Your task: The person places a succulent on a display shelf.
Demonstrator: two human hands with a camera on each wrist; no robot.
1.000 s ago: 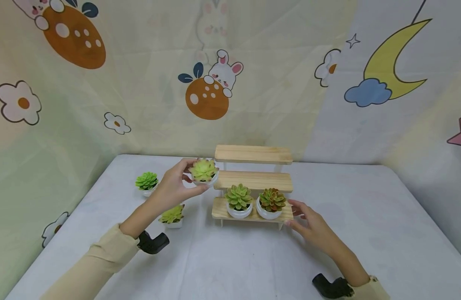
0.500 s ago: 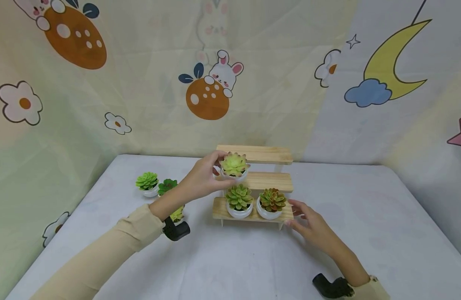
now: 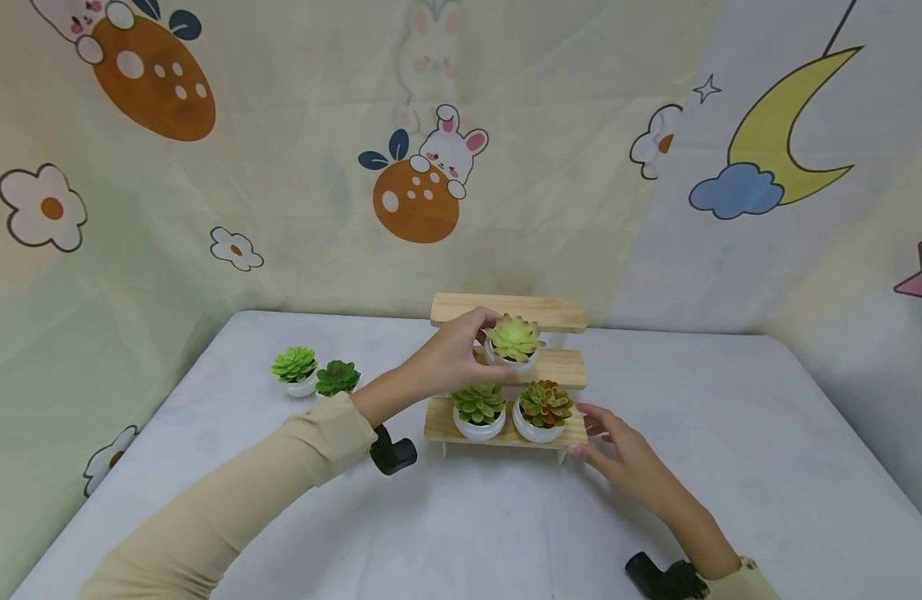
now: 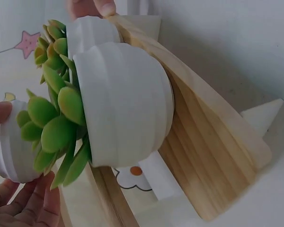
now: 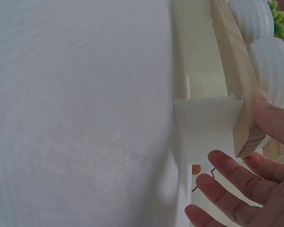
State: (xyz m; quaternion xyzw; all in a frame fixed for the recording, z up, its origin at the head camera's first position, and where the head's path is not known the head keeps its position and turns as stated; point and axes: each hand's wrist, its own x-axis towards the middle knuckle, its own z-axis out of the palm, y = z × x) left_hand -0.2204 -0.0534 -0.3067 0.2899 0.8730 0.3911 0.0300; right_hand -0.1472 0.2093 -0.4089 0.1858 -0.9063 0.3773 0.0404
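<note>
Left hand [image 3: 452, 357]: thumb and fingers clamped on opposite sides of the pale plant's white pot, palm toward the table's left edge.
Pale plant [image 3: 513, 340]: rosette of pointed, yellow-green leaves with pinkish tips; held upright over the middle shelf, between its two ends; whether the pot's base touches the wood cannot be told.
Right hand [image 3: 622, 457]: thumb and forefinger clamped on the bottom shelf's right end, thumb at the front corner; the other fingers spread apart beside it.
Rack: three stepped shelves of smooth, pale wood with visible grain; top shelf [image 3: 506, 311] at the rear, middle shelf [image 3: 566, 368] below, bottom shelf [image 3: 440, 421] in front; flat white supports [image 5: 206, 118] beneath.
Green plant [image 3: 479, 408]: plump, rounded leaves in a bulging white pot with shallow vertical ribs; on the bottom shelf, left of its middle.
Red plant [image 3: 545, 408]: green rosette tinged reddish brown, in a similar pot; on the same shelf, toward the right end.
Bright plant [image 3: 294, 367] and dark plant [image 3: 338, 378]: leafy rosettes side by side near the table's far left corner.
Table [image 3: 731, 467]: white, faintly creased cloth.
Backdrop [image 3: 303, 158]: pale fabric printed with rabbits, flowers and a moon.
Sleeve [image 3: 258, 492]: beige cloth, folded at the left wrist.
</note>
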